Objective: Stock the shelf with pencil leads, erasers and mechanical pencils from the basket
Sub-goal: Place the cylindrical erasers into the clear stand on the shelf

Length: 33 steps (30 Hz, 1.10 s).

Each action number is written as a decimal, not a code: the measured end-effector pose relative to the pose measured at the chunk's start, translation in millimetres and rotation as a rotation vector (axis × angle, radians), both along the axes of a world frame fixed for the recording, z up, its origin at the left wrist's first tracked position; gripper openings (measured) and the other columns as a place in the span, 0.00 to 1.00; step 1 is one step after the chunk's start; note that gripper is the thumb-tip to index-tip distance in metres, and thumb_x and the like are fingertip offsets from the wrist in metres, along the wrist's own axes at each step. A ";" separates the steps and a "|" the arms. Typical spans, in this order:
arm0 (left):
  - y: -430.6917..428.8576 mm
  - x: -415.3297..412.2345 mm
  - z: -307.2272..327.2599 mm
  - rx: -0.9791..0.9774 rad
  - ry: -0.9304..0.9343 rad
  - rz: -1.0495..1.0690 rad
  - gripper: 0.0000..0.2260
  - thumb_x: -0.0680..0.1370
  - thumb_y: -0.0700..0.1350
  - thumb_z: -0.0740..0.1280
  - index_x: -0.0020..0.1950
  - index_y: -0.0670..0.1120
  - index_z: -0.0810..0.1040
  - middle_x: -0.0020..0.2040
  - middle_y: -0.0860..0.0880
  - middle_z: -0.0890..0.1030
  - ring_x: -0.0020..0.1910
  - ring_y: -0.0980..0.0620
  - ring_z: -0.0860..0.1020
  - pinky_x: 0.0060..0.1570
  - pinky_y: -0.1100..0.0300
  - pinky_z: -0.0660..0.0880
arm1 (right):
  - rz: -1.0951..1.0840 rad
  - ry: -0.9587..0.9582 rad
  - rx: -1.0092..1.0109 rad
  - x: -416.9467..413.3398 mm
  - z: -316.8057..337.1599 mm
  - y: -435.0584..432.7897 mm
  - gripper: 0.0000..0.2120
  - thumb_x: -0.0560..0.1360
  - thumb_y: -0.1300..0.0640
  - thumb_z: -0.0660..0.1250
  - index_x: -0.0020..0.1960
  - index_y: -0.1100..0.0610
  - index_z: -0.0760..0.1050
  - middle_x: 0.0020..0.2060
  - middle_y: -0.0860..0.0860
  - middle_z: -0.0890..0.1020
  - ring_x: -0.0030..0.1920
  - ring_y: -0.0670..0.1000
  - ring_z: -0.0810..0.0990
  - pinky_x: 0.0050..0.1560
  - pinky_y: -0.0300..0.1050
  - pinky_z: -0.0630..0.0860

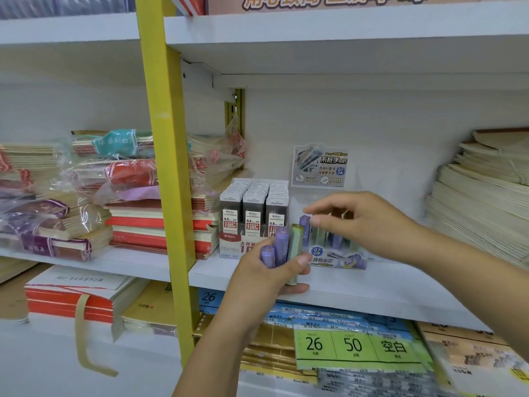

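My left hand (267, 275) grips a bunch of pencil lead tubes (282, 247), two purple and one green, upright in front of the white shelf (372, 285). My right hand (363, 222) reaches over a clear display box of lead tubes (342, 255) with a printed back card; thumb and forefinger pinch the top of a purple tube (305, 224) at the box's left end. To the left stands a display box of grey 0.5 lead cases (253, 213) in three rows. The basket is out of sight.
A yellow upright post (166, 173) divides the shelving. Wrapped and stacked notebooks (94, 196) fill the left bay, and a tall paper stack (481, 202) leans at the far right. Loose-leaf packs with a green label (355, 346) lie on the shelf below.
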State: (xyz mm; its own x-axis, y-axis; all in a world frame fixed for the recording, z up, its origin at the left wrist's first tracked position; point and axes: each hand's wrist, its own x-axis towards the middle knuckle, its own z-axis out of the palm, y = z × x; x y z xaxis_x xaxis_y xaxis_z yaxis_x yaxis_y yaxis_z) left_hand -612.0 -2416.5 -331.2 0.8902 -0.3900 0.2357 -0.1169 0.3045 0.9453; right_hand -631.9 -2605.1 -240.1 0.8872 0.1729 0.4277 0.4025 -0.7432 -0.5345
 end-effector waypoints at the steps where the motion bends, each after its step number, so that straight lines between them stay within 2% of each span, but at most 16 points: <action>1: -0.4 -0.8 0.6 -0.001 -0.004 -0.011 0.07 0.75 0.41 0.74 0.49 0.53 0.85 0.51 0.42 0.85 0.48 0.51 0.85 0.43 0.57 0.82 | 0.032 0.053 0.055 -3.1 -3.5 8.5 0.10 0.70 0.44 0.71 0.51 0.41 0.81 0.43 0.39 0.83 0.42 0.40 0.80 0.43 0.33 0.76; 4: -1.2 -1.8 0.8 -0.001 -0.039 -0.049 0.08 0.75 0.42 0.74 0.53 0.52 0.84 0.51 0.44 0.86 0.49 0.50 0.85 0.42 0.58 0.82 | 0.035 0.076 0.126 -5.7 -10.7 23.3 0.08 0.71 0.51 0.73 0.50 0.44 0.82 0.43 0.45 0.85 0.46 0.46 0.82 0.50 0.40 0.78; 7: 0.4 -2.0 -0.2 -0.019 -0.025 -0.101 0.15 0.73 0.49 0.72 0.59 0.49 0.81 0.52 0.45 0.86 0.51 0.50 0.85 0.43 0.60 0.81 | 0.059 0.102 0.256 -8.5 -10.9 19.6 0.09 0.74 0.58 0.71 0.49 0.45 0.82 0.42 0.45 0.85 0.43 0.42 0.82 0.44 0.33 0.78; 9: 2.4 -1.4 -1.2 -0.026 0.005 -0.141 0.18 0.71 0.51 0.71 0.60 0.48 0.79 0.52 0.46 0.86 0.51 0.50 0.85 0.41 0.61 0.81 | 0.083 0.135 0.376 -10.3 -10.1 13.2 0.11 0.74 0.61 0.70 0.51 0.46 0.82 0.45 0.46 0.86 0.46 0.42 0.83 0.43 0.31 0.76; 11: 4.0 -1.1 -1.0 -0.009 0.010 -0.150 0.18 0.71 0.52 0.71 0.60 0.49 0.79 0.52 0.46 0.86 0.46 0.51 0.86 0.36 0.63 0.80 | 0.116 0.175 0.474 -10.2 -11.2 6.5 0.13 0.73 0.61 0.71 0.53 0.47 0.81 0.49 0.49 0.85 0.49 0.47 0.83 0.45 0.35 0.77; 13: 3.4 -0.9 -0.4 0.016 0.006 -0.142 0.16 0.73 0.52 0.70 0.59 0.50 0.79 0.52 0.46 0.86 0.36 0.55 0.82 0.29 0.64 0.76 | 0.160 0.230 0.487 -9.9 -12.9 1.9 0.15 0.71 0.60 0.71 0.56 0.48 0.81 0.51 0.51 0.85 0.50 0.51 0.82 0.48 0.43 0.77; 15: 1.7 -0.1 -0.6 0.031 0.004 -0.136 0.11 0.78 0.51 0.69 0.59 0.51 0.78 0.52 0.46 0.86 0.30 0.57 0.75 0.25 0.65 0.69 | 0.199 0.269 0.465 -9.0 -12.9 -0.8 0.15 0.73 0.62 0.69 0.57 0.50 0.80 0.51 0.52 0.85 0.49 0.50 0.82 0.47 0.41 0.78; 18: 0.4 0.8 -0.3 0.048 -0.015 -0.075 0.08 0.81 0.49 0.66 0.59 0.52 0.76 0.53 0.48 0.86 0.29 0.58 0.71 0.25 0.65 0.66 | 0.167 0.201 0.451 -2.3 -2.1 -4.1 0.13 0.74 0.65 0.68 0.54 0.52 0.80 0.47 0.51 0.86 0.45 0.48 0.84 0.41 0.35 0.78; 20: 2.1 3.0 0.2 0.076 -0.033 -0.011 0.07 0.82 0.50 0.64 0.58 0.51 0.74 0.52 0.51 0.86 0.30 0.58 0.71 0.25 0.65 0.66 | 0.070 0.035 0.458 10.6 13.3 -10.5 0.11 0.74 0.65 0.69 0.52 0.52 0.79 0.42 0.51 0.86 0.41 0.47 0.84 0.40 0.37 0.79; 22: 5.1 5.7 -0.1 0.098 -0.034 0.038 0.07 0.83 0.49 0.62 0.58 0.48 0.72 0.51 0.52 0.86 0.29 0.59 0.72 0.26 0.65 0.67 | -0.063 -0.136 0.370 28.6 28.4 -17.9 0.10 0.75 0.65 0.69 0.49 0.50 0.77 0.42 0.53 0.84 0.39 0.47 0.83 0.41 0.41 0.80; 24: 7.8 7.7 -0.3 0.106 -0.032 0.051 0.06 0.83 0.47 0.61 0.58 0.47 0.71 0.50 0.52 0.86 0.29 0.59 0.73 0.25 0.65 0.67 | -0.175 -0.193 0.224 48.7 34.7 -24.1 0.10 0.75 0.62 0.70 0.47 0.48 0.75 0.44 0.54 0.82 0.41 0.50 0.83 0.43 0.43 0.80; 27: 8.9 8.7 -0.3 0.117 -0.043 0.055 0.05 0.83 0.47 0.62 0.57 0.47 0.71 0.51 0.54 0.86 0.34 0.57 0.78 0.26 0.65 0.70 | -0.264 -0.128 0.003 72.5 26.2 -27.2 0.08 0.74 0.58 0.71 0.48 0.50 0.74 0.44 0.50 0.80 0.45 0.51 0.81 0.46 0.44 0.78; 29: 7.8 9.8 -1.0 0.114 -0.050 0.082 0.05 0.83 0.48 0.63 0.56 0.48 0.72 0.51 0.55 0.86 0.38 0.56 0.81 0.27 0.64 0.73 | -0.288 -0.093 -0.140 81.4 18.3 -26.9 0.08 0.73 0.57 0.72 0.48 0.50 0.74 0.43 0.47 0.79 0.46 0.50 0.80 0.45 0.40 0.75; 31: 7.1 11.4 -1.9 0.106 -0.050 0.099 0.05 0.82 0.48 0.63 0.55 0.48 0.73 0.50 0.55 0.86 0.40 0.57 0.82 0.29 0.63 0.75 | -0.270 -0.033 -0.160 87.1 14.9 -26.6 0.08 0.73 0.58 0.73 0.47 0.51 0.75 0.42 0.49 0.80 0.44 0.50 0.81 0.42 0.39 0.75; 33: 6.2 12.7 -3.3 0.118 -0.054 0.103 0.05 0.82 0.48 0.63 0.55 0.48 0.74 0.49 0.56 0.86 0.42 0.59 0.81 0.31 0.63 0.76 | -0.239 0.056 -0.104 89.7 13.3 -26.3 0.08 0.72 0.59 0.73 0.47 0.52 0.75 0.41 0.52 0.81 0.40 0.50 0.82 0.42 0.43 0.78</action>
State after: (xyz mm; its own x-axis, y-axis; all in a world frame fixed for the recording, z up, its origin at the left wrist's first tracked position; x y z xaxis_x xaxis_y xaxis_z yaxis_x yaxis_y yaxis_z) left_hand -599.3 -2410.4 -334.5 0.9141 -0.3249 0.2426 -0.1936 0.1759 0.9652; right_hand -542.2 -2631.4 -226.8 0.9299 -0.0040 0.3677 0.1809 -0.8655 -0.4671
